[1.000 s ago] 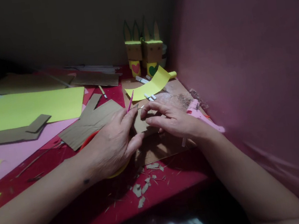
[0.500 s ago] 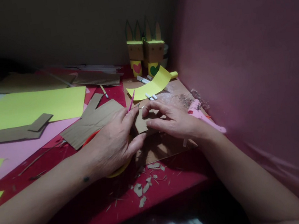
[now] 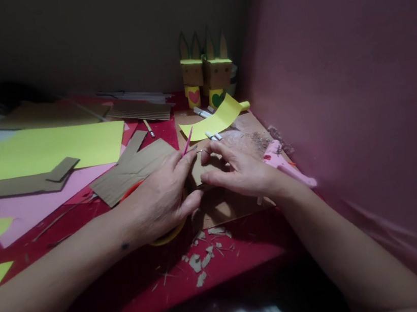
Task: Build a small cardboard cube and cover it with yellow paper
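A small piece of brown cardboard (image 3: 197,174) is gripped between my two hands above a brown board. My left hand (image 3: 163,195) closes on its left side, thumb low and fingers along the top. My right hand (image 3: 235,170) pinches the right side with bent fingers. From behind my left fingers sticks up a thin pink pointed stick (image 3: 188,141); whether the hand grips it I cannot tell. A fine line, perhaps wire, shows between the fingertips. Under my left hand, a curved orange edge (image 3: 132,189) and a yellow one (image 3: 169,235) peek out, mostly hidden.
Right of my hand lies a pink glue gun (image 3: 288,166). Behind are a curled yellow strip (image 3: 215,122), white-capped markers (image 3: 213,136) and two cardboard figures (image 3: 193,73) with hearts. Yellow sheets (image 3: 50,148) and cardboard (image 3: 133,168) cover the left. Scraps (image 3: 203,260) lie near the front edge.
The whole view has shifted slightly, so things sit a little further right. My right thumb has moved slightly left along the cardboard; both hands keep their hold.
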`<state>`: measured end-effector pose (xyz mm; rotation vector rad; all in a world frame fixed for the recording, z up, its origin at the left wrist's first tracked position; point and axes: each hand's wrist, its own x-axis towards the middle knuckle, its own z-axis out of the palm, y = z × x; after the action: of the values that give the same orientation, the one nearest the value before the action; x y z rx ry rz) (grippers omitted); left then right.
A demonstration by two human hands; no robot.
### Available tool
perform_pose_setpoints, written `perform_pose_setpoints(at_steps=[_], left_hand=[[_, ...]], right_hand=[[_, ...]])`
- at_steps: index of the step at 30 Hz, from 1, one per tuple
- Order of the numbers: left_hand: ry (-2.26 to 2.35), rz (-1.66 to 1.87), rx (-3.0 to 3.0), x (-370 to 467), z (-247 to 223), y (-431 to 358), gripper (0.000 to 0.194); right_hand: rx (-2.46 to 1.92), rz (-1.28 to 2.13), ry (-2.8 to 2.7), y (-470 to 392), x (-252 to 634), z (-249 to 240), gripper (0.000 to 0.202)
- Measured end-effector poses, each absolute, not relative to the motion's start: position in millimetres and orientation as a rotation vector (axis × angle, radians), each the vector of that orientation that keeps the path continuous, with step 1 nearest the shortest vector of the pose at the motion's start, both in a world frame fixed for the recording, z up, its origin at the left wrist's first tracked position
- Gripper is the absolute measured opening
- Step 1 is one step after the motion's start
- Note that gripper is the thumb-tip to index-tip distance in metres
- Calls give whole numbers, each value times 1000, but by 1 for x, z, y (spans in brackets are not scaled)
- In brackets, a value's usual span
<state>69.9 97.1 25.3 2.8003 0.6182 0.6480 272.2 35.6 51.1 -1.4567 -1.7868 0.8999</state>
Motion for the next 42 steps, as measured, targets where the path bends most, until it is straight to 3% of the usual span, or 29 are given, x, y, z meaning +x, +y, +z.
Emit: perform_pose_setpoints(at_steps=[22, 33, 42], left_hand=[[646, 649, 2832, 65, 26, 101, 62], [718, 722, 2712, 38, 55, 106, 47], [741, 626, 2676, 38, 46, 110, 61]], right_hand=[[-1476, 975, -1782, 35, 274, 57, 16], [-1394, 1036, -1880, 25, 282, 56, 43], [-1427, 962, -1868, 18, 290, 53, 47]])
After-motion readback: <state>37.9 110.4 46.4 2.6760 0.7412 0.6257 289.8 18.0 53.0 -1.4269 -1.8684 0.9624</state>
